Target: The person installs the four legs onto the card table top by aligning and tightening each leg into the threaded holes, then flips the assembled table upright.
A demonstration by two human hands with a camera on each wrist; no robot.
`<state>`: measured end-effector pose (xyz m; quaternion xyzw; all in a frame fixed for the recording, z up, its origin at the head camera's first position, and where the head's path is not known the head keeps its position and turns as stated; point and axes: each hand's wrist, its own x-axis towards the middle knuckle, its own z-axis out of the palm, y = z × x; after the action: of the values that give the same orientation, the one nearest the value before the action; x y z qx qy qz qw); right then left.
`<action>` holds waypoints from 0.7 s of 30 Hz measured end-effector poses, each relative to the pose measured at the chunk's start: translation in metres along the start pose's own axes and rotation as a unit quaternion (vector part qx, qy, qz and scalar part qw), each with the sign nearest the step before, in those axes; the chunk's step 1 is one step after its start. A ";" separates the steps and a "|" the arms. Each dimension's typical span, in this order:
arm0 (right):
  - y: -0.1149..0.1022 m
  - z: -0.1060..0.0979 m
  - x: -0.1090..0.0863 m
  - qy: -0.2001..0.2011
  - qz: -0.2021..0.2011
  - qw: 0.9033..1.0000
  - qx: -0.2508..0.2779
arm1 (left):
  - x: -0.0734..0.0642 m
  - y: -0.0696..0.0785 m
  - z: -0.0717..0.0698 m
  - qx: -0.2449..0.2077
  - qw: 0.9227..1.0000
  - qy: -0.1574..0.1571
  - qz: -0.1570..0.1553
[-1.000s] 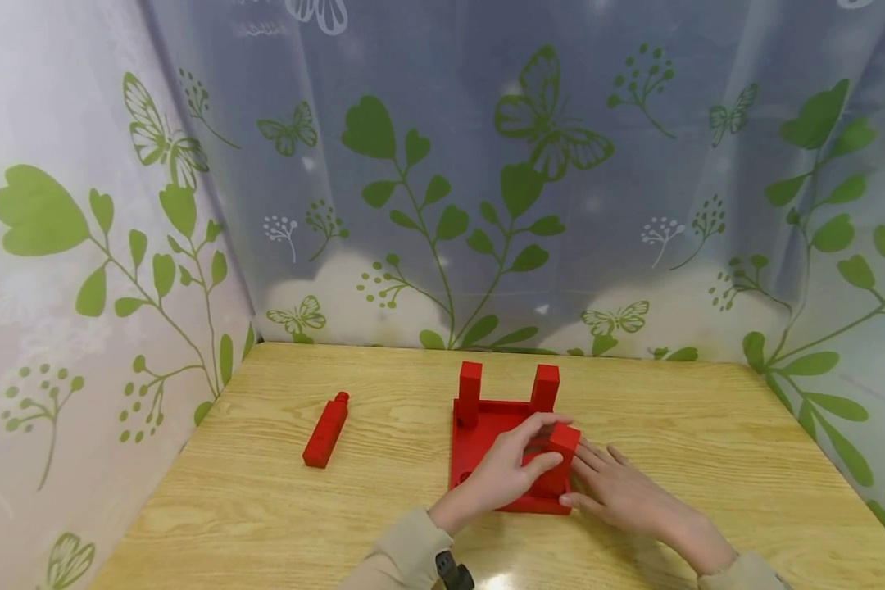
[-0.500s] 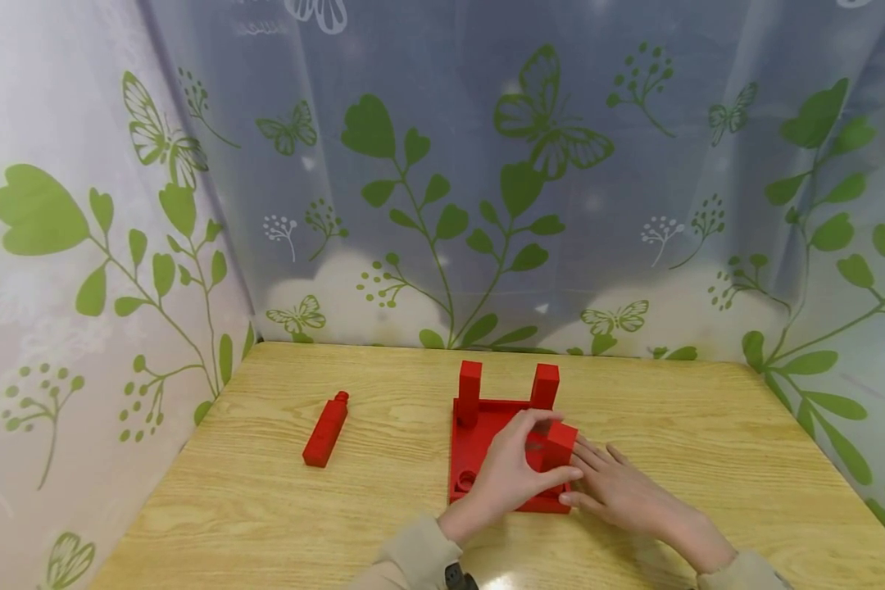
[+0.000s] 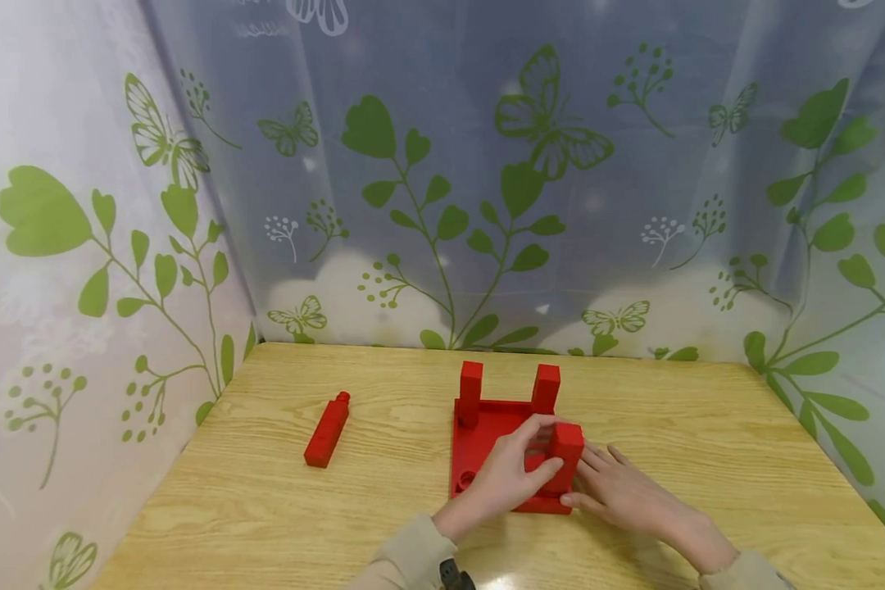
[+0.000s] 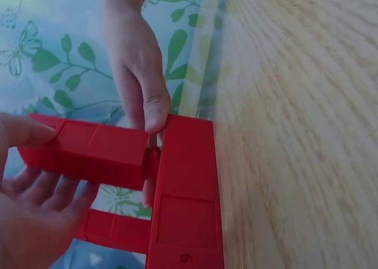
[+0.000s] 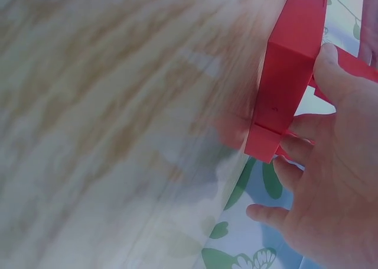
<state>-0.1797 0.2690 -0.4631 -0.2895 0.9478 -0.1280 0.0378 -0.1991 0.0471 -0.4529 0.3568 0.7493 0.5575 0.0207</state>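
A square red leg stands at the near right corner of a red square board with a low rim. My left hand pinches this leg between thumb and fingers. Between the leg and the board, a short round neck shows in the left wrist view. My right hand lies against the board's right side, thumb at the near corner and fingers fairly straight along the rim. In the right wrist view its thumb touches the board's side.
Two more red legs, one at the far left corner and one at the far right, rise from the board. A round threaded socket shows at its near left corner. Another red leg with a screw end lies on the wooden table.
The leg in my left hand leaned and was turned half a second ago; now it is more upright. My left thumb went right across it and came back left. My right hand stays put.
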 end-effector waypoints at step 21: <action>0.005 0.004 0.000 0.012 -0.009 1.000 0.011 | -0.005 0.004 0.008 0.049 0.993 0.091 -0.052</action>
<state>-0.1817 0.2717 -0.4681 -0.2960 0.9440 -0.1428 0.0284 -0.1899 0.0515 -0.4549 0.2656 0.7920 0.5485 -0.0361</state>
